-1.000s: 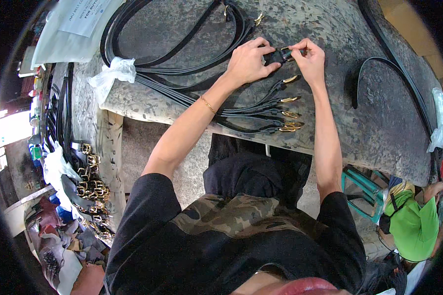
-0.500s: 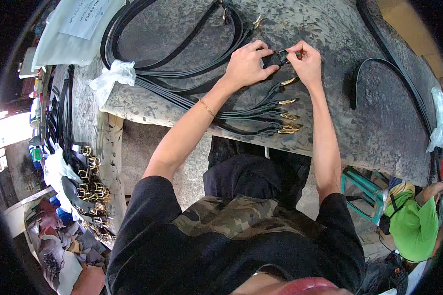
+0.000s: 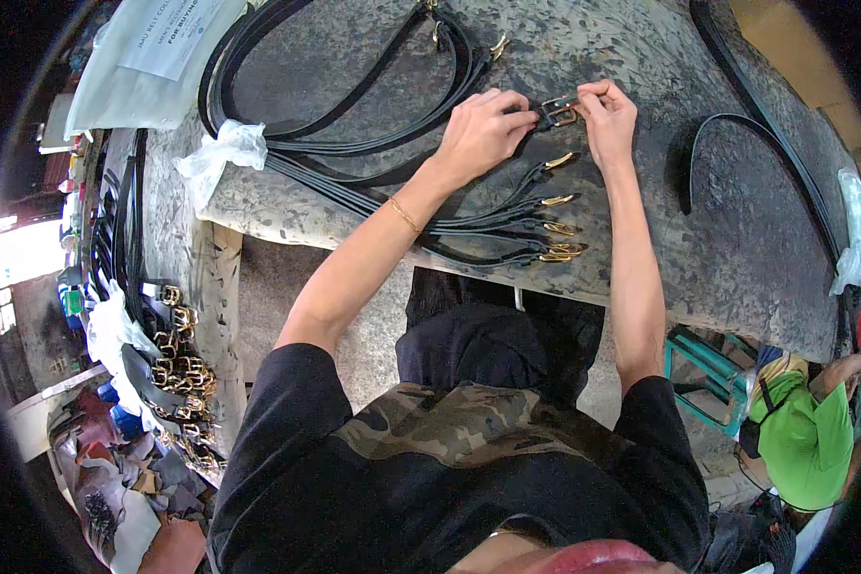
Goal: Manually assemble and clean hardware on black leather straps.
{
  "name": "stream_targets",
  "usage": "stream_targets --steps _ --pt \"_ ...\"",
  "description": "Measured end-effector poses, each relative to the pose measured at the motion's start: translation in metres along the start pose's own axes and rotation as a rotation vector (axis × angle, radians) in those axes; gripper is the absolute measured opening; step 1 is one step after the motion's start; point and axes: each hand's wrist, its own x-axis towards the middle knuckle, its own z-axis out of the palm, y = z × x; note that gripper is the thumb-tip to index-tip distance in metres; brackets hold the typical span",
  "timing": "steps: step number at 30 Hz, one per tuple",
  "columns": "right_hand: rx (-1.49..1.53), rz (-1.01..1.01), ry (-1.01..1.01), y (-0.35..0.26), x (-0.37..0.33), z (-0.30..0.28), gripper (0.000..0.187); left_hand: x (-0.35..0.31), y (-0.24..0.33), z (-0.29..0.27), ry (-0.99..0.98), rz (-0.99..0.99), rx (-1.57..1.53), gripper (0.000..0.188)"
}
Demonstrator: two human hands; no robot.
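Observation:
On the worktable, my left hand (image 3: 485,131) is closed round the end of a black belt, its thumb and fingers just left of a gold-coloured belt buckle (image 3: 564,117). My right hand (image 3: 609,122) pinches at the right side of this buckle with thumb and forefinger; the exact part between the fingertips is too small to make out. Below my hands lie several black belts (image 3: 354,196) side by side, their gold buckles (image 3: 562,228) pointing right. More belts (image 3: 222,77) curve in a loop behind my left arm, gathered by a clear plastic wrap (image 3: 225,151).
A plastic bag with a paper label (image 3: 167,57) lies at the far left. Another wrapped belt bundle (image 3: 794,143) runs along the right. Many buckled belts (image 3: 177,373) hang left of the table, above leather scraps (image 3: 124,507). A green stool (image 3: 708,378) and a person in green (image 3: 804,440) are at right.
My left hand has shifted slightly left and down, uncovering the buckle. The right hand has moved a little right, and the buckle's gold frame now shows between the hands.

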Motion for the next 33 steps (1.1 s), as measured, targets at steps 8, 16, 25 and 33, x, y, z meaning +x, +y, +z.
stream_targets --steps 8,16,25,33 --pt "0.124 0.038 0.013 -0.002 0.002 -0.003 0.006 0.002 0.004 0.005 0.096 -0.088 0.125 0.006" --pt "0.212 0.073 0.040 -0.011 0.000 0.003 0.006 -0.001 -0.004 0.002 0.048 -0.272 -0.028 0.016" --pt "0.255 0.087 0.037 -0.005 0.005 -0.003 0.008 0.001 -0.004 0.002 0.000 -0.254 -0.067 0.021" --pt "0.232 0.081 0.011 -0.008 0.003 -0.003 0.007 0.002 -0.003 0.004 0.059 -0.311 -0.095 0.010"
